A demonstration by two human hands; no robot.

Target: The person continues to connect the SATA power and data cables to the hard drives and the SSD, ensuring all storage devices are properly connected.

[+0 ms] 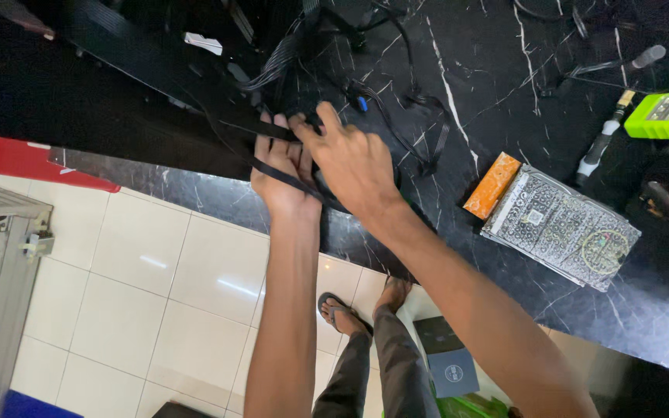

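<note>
Black marble countertop with white veins [505, 93] above cream glossy floor tiles [156, 279]; red plastic bin [25, 159] at far left. Left hand [284, 174] and right hand [354, 162], fingers curled on flat black ribbon cables [288, 58] near counter edge. Orange rectangular packet [492, 184] touching silver patterned antistatic bag [559, 228], lime-green cased device [667, 116] at right.

Tangled black cables [327, 70] crowd ahead; bare marble counter [474, 101] lies open rightward

Both bare arms reached forward, side by side. The left hand [283, 172] lay palm down with its fingers curled closed; the right hand [352, 161] overlapped it, fingers spread.
</note>
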